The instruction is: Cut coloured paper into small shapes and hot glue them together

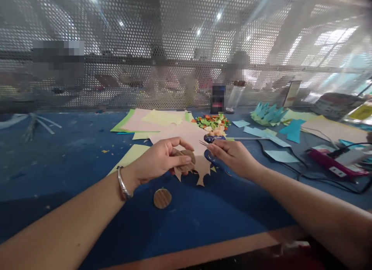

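Note:
My left hand (167, 157) is closed on a round brown cardboard disc (187, 161), with the thumb across its face and the fingers around it. A second brown disc (162, 198) lies on the blue table, below that hand. In my right hand (228, 153) is a pair of tweezers (203, 143), pinched with its thin tips pointing left toward the held disc, a short gap away. Dark blue loops that look like scissors handles (209, 156) lie beside and partly under my right hand. Behind both hands is a peach paper sheet (186, 134) with scalloped cut edges.
Stacked coloured paper (139, 120) and a heap of small paper scraps (213, 122) lie farther back. At right are a folded turquoise paper piece (267, 115), blue paper pieces (281, 156) and a magenta power strip (334, 163) with black cables. A perforated metal screen (130, 41) borders the table's far side.

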The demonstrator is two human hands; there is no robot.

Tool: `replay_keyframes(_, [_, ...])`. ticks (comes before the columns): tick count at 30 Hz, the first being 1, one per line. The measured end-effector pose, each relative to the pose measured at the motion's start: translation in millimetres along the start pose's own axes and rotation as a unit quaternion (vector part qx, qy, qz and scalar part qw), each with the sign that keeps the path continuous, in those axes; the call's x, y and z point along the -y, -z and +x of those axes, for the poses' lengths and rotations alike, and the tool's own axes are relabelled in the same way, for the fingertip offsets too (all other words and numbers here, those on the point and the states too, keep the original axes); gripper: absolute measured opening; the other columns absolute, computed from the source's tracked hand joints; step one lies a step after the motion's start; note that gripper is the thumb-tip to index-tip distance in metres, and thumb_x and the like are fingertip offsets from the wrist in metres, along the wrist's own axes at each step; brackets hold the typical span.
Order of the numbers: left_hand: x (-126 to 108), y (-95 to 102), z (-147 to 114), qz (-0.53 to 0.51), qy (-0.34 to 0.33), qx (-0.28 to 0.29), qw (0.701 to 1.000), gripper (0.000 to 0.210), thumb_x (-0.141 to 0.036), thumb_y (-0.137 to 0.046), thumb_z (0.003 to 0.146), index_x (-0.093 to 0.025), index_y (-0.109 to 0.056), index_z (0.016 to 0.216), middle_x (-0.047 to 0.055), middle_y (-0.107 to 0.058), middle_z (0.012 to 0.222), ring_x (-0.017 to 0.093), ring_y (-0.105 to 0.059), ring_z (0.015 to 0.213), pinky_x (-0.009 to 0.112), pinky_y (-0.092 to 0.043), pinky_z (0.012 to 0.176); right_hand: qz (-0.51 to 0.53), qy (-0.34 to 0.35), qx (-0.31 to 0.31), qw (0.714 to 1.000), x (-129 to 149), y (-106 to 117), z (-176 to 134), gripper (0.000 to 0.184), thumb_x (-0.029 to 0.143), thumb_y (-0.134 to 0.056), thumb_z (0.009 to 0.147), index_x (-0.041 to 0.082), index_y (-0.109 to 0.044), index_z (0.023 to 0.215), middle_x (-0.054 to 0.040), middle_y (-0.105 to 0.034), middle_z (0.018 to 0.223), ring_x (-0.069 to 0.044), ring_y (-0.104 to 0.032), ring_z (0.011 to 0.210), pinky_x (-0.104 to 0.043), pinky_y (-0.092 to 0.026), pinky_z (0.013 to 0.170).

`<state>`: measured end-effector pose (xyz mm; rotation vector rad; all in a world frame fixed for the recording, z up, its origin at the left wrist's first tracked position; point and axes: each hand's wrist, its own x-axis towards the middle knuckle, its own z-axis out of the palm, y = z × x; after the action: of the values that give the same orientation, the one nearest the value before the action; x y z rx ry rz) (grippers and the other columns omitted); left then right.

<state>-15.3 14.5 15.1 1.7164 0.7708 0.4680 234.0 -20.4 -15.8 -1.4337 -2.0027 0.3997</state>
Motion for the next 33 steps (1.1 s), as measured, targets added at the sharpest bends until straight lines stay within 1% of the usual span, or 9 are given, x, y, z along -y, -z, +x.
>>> replay_keyframes(4, [-2.8,-5.8,-4.7,0.038,0.009,0.052,0.998,0.035,-0.031,-0.071,0.088,-0.02,-0.058,0.118,0.005,-0.074,0.087,0.014,-0.068,0.071,0.022,-0.047,0.057,-0.006,0.0,0.003,1.0,-0.6,0.9,-0.4,0.051,0.061,-0.041,0.1,0.02,-0.047,0.069,0.003,-0.043,0.064,-0.012,-0.04,0.061,-0.027,-0.029,0.057])
replay_keyframes(7, [-2.7,-6.8,-6.0,0.065,0.035,0.092,0.993,0.039,-0.035,-0.069,0.088,-0.02,-0.056,0.122,0.008,-0.073,0.1,0.016,-0.07,0.072,0.024,-0.049,0.057,-0.008,0.004,0.001,1.0,1.6,1.3,-2.4,0.051,0.061,-0.043,0.099,0.02,-0.048,0.069,0.0033,-0.044,0.065,-0.012,-0.039,0.06,-0.026,-0.029,0.057])
replay_keyframes(10, [1.4,4.0,-4.0,0.145,0.011,0.011,0.989,0.04,-0.041,-0.057,0.094,-0.023,-0.054,0.129,0.011,-0.071,0.112,0.016,-0.07,0.065,0.027,-0.051,0.056,-0.019,-0.004,0.007,1.0,2.1,1.9,-3.6,0.05,0.061,-0.045,0.098,0.02,-0.052,0.069,0.0033,-0.045,0.063,-0.011,-0.04,0.058,-0.027,-0.028,0.055])
replay_keyframes(12, [6.2,17.7,-1.3,0.241,-0.023,-0.093,0.966,0.034,-0.041,-0.053,0.095,-0.022,-0.06,0.123,0.009,-0.073,0.106,0.014,-0.068,0.06,0.029,-0.052,0.062,-0.024,-0.02,0.011,0.999,0.8,1.9,-3.4,0.051,0.062,-0.046,0.096,0.02,-0.052,0.068,0.0039,-0.043,0.058,-0.011,-0.038,0.055,-0.027,-0.026,0.053])
replay_keyframes(14, [11.1,31.7,1.1,0.325,-0.018,-0.138,0.935,0.032,-0.042,-0.054,0.094,-0.021,-0.065,0.116,0.008,-0.074,0.102,0.016,-0.068,0.062,0.03,-0.051,0.064,-0.023,-0.034,0.016,0.999,-1.1,1.5,-2.5,0.052,0.064,-0.047,0.095,0.02,-0.053,0.067,0.0042,-0.043,0.055,-0.011,-0.038,0.053,-0.027,-0.025,0.052])
replay_keyframes(18, [16.5,40.3,2.3,0.418,-0.032,-0.13,0.899,0.039,-0.045,-0.065,0.086,-0.023,-0.067,0.118,0.007,-0.073,0.115,0.022,-0.07,0.086,0.032,-0.051,0.073,-0.028,-0.055,0.035,0.997,-3.4,-1.0,0.6,0.053,0.068,-0.05,0.091,0.021,-0.055,0.067,0.0028,-0.049,0.055,-0.012,-0.043,0.052,-0.027,-0.026,0.05])
replay_keyframes(24, [19.3,16.6,0.6,0.448,-0.083,-0.098,0.885,0.06,-0.057,-0.066,0.086,-0.019,-0.06,0.131,0.014,-0.065,0.129,0.032,-0.059,0.12,0.045,-0.047,0.099,-0.029,-0.066,0.048,0.996,-7.0,-7.5,5.7,0.043,0.059,-0.058,0.09,0.02,-0.066,0.074,-0.0003,-0.061,0.061,-0.016,-0.053,0.057,-0.028,-0.032,0.052])
replay_keyframes(28, [21.8,10.7,2.8,0.464,-0.103,-0.123,0.871,0.067,-0.065,-0.066,0.082,-0.02,-0.06,0.131,0.015,-0.062,0.13,0.036,-0.051,0.125,0.054,-0.041,0.107,0.038,-0.062,0.025,0.997,-11.1,-14.5,10.3,0.026,0.043,-0.062,0.088,0.019,-0.072,0.086,-0.0009,-0.067,0.07,-0.016,-0.058,0.064,-0.027,-0.04,0.059])
replay_keyframes(33, [25.1,3.9,9.2,0.465,-0.118,-0.124,0.868,0.075,-0.063,-0.07,0.079,-0.017,-0.057,0.137,0.016,-0.06,0.134,0.037,-0.048,0.128,0.053,-0.037,0.111,0.093,-0.046,0.001,0.995,-9.2,-22.8,11.4,0.029,0.041,-0.062,0.089,0.018,-0.072,0.104,-0.0022,-0.07,0.08,-0.015,-0.059,0.065,-0.026,-0.044,0.059])
